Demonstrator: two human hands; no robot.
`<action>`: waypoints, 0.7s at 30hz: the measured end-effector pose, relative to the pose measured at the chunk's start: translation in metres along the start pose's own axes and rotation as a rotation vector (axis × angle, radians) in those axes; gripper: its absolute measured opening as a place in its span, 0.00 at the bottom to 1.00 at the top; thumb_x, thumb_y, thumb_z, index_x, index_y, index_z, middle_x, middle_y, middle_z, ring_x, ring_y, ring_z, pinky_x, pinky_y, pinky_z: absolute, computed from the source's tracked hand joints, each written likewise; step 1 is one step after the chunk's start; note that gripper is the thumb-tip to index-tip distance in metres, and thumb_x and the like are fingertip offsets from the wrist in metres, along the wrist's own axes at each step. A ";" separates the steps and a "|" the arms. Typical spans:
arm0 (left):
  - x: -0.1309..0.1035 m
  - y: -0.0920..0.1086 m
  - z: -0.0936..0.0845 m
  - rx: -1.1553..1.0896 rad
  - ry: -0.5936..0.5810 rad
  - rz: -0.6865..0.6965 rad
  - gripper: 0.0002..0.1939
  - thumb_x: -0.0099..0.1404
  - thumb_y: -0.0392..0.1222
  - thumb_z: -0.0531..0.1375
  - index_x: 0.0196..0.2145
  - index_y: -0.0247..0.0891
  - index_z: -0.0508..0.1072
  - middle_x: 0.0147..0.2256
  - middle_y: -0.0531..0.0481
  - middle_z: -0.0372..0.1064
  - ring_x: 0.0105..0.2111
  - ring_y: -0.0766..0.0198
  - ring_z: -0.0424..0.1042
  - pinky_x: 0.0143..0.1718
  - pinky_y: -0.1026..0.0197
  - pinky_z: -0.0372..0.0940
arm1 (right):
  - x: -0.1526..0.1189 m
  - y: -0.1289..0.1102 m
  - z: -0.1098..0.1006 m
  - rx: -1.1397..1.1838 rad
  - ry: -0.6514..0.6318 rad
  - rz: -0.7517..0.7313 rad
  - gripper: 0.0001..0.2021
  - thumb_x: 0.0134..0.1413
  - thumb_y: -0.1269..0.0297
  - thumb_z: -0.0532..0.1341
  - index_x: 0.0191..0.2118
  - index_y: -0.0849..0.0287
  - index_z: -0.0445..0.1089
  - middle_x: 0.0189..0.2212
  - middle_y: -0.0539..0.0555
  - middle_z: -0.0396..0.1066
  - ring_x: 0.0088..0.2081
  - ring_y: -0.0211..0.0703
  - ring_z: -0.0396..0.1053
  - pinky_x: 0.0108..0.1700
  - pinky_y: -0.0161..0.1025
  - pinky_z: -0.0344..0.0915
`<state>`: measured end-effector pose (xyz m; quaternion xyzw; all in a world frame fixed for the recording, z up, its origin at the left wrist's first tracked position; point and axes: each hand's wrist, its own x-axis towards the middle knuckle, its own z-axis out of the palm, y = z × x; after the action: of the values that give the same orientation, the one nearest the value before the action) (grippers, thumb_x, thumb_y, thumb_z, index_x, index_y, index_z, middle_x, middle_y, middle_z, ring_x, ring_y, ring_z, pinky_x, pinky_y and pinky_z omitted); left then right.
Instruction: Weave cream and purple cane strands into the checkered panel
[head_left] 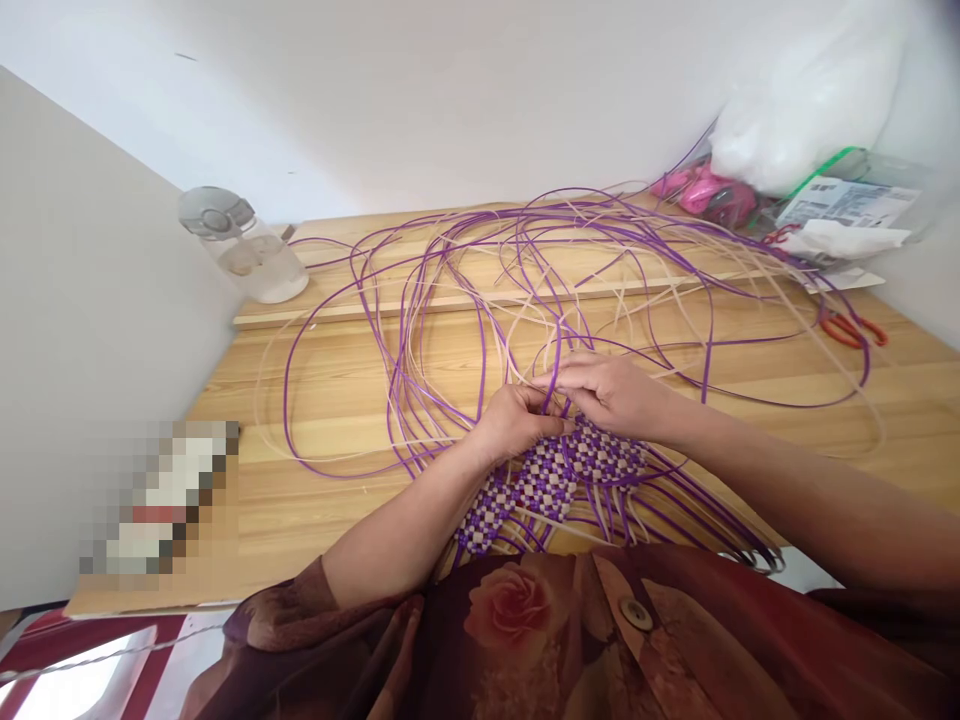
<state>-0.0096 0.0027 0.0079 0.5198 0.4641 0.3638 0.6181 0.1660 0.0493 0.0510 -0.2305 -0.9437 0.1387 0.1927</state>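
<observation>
A woven piece (546, 478) of purple and cream plastic strips in a checkered pattern lies at the table's near edge, close to my body. Long loose purple and cream strips (480, 325) fan out from it in loops. My left hand (517, 420) is closed at the woven piece's far edge, pinching a purple strip between thumb and fingers. Just to the right, my right hand (611, 392) is closed with its fingertips at the strips by the same edge. Its fingers partly hide what they pinch. More strip ends hang towards me below the weave.
A clear bottle (262, 262) with a grey lid stands at the back left. Orange-handled scissors or pliers (853, 330) lie at the right. Behind them are plastic packets (855, 205), a pink item (709, 190) and a white bag (806, 110). A pixelated object (176, 495) lies at the left edge.
</observation>
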 end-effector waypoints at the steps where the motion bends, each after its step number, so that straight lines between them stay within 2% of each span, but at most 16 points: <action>1: 0.000 0.000 0.000 0.001 0.001 -0.010 0.15 0.43 0.46 0.71 0.22 0.33 0.74 0.20 0.56 0.63 0.22 0.72 0.56 0.27 0.65 0.51 | -0.001 0.005 -0.001 -0.025 -0.017 -0.018 0.14 0.60 0.73 0.53 0.37 0.61 0.77 0.35 0.57 0.73 0.39 0.43 0.70 0.43 0.39 0.63; 5: -0.001 0.001 -0.001 -0.011 0.009 -0.064 0.17 0.43 0.48 0.72 0.24 0.33 0.76 0.20 0.56 0.65 0.21 0.72 0.57 0.25 0.65 0.51 | -0.012 0.014 -0.015 -0.109 -0.019 -0.017 0.13 0.63 0.69 0.54 0.37 0.59 0.77 0.34 0.56 0.68 0.37 0.41 0.65 0.40 0.38 0.60; 8: 0.000 -0.001 -0.003 0.005 -0.011 -0.109 0.17 0.45 0.49 0.71 0.27 0.33 0.77 0.23 0.54 0.68 0.22 0.71 0.60 0.25 0.65 0.54 | -0.021 0.004 -0.029 -0.158 -0.069 0.014 0.13 0.62 0.68 0.54 0.34 0.58 0.77 0.32 0.55 0.65 0.35 0.42 0.62 0.38 0.39 0.57; 10: 0.001 -0.003 -0.005 0.086 -0.018 -0.121 0.16 0.46 0.49 0.70 0.26 0.34 0.77 0.22 0.55 0.66 0.22 0.70 0.59 0.25 0.65 0.53 | -0.022 -0.008 -0.033 -0.102 -0.133 0.003 0.12 0.62 0.68 0.54 0.34 0.58 0.76 0.34 0.56 0.67 0.37 0.42 0.62 0.41 0.40 0.58; 12: 0.000 -0.003 -0.006 0.181 -0.019 -0.100 0.15 0.46 0.49 0.70 0.24 0.34 0.75 0.19 0.56 0.62 0.20 0.71 0.56 0.23 0.65 0.49 | -0.018 -0.018 -0.031 -0.006 -0.167 -0.030 0.11 0.63 0.67 0.55 0.34 0.59 0.74 0.36 0.55 0.69 0.39 0.42 0.64 0.45 0.41 0.57; 14: -0.001 -0.001 -0.005 0.174 -0.049 -0.068 0.14 0.46 0.47 0.70 0.22 0.34 0.74 0.19 0.57 0.60 0.20 0.72 0.54 0.23 0.65 0.47 | -0.009 -0.020 -0.022 0.032 -0.137 -0.012 0.11 0.63 0.66 0.56 0.32 0.59 0.73 0.34 0.54 0.72 0.38 0.42 0.65 0.47 0.42 0.56; 18: -0.003 0.003 -0.002 -0.040 -0.078 -0.084 0.14 0.44 0.44 0.72 0.24 0.32 0.75 0.22 0.56 0.66 0.23 0.72 0.60 0.27 0.65 0.53 | 0.000 -0.007 -0.005 -0.100 0.004 0.123 0.12 0.64 0.64 0.57 0.32 0.59 0.74 0.28 0.51 0.74 0.34 0.41 0.65 0.47 0.42 0.54; 21: -0.003 0.003 -0.001 -0.097 -0.044 -0.106 0.17 0.41 0.45 0.73 0.25 0.32 0.75 0.24 0.54 0.69 0.24 0.71 0.63 0.29 0.64 0.56 | -0.006 -0.006 -0.005 -0.270 -0.006 0.183 0.11 0.63 0.64 0.57 0.32 0.59 0.74 0.29 0.53 0.74 0.35 0.43 0.65 0.45 0.42 0.52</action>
<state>-0.0112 0.0006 0.0112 0.4720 0.4590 0.3411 0.6710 0.1710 0.0425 0.0559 -0.3389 -0.9294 0.0285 0.1435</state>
